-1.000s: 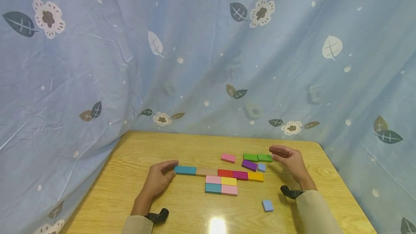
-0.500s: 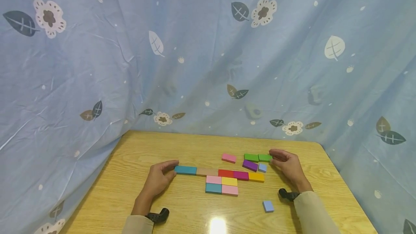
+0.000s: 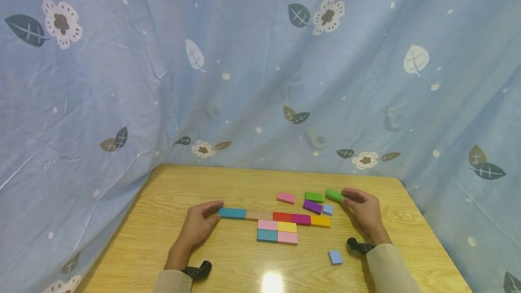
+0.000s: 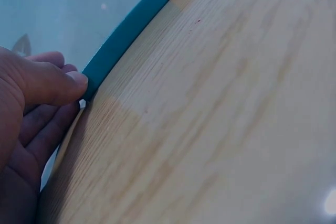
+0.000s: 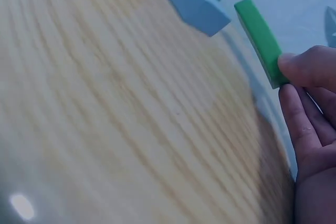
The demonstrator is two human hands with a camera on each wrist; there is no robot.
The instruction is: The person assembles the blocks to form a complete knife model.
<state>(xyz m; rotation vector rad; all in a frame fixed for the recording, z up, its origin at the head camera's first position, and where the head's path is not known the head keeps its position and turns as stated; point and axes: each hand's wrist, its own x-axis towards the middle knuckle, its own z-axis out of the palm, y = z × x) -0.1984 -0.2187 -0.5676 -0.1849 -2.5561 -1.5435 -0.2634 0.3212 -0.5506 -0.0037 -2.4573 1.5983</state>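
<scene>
My right hand [image 3: 364,211] pinches the near right end of a green block [image 3: 334,195] between thumb and fingers. That block is tilted and stands apart from a second green block [image 3: 314,197]. In the right wrist view the thumb lies on the green block's [image 5: 261,40] end. My left hand [image 3: 199,224] holds the left end of a long teal block [image 3: 232,213], thumb at its near corner. A tan block [image 3: 259,215], a red block [image 3: 282,217], a magenta block [image 3: 301,219] and an orange block [image 3: 320,221] continue the row from the teal one.
Below the row sit two pink blocks, a yellow block [image 3: 286,227] and a short teal block [image 3: 267,235]. Nearby lie a purple block [image 3: 312,207], a small blue block [image 3: 327,210] and a pink block [image 3: 286,198]. Another blue block [image 3: 335,257] lies nearer. A curtain hangs behind the table [image 3: 228,266].
My right hand has closed on the right green block and drawn it slightly right, turning it away from the other green one. The left hand has stayed in place.
</scene>
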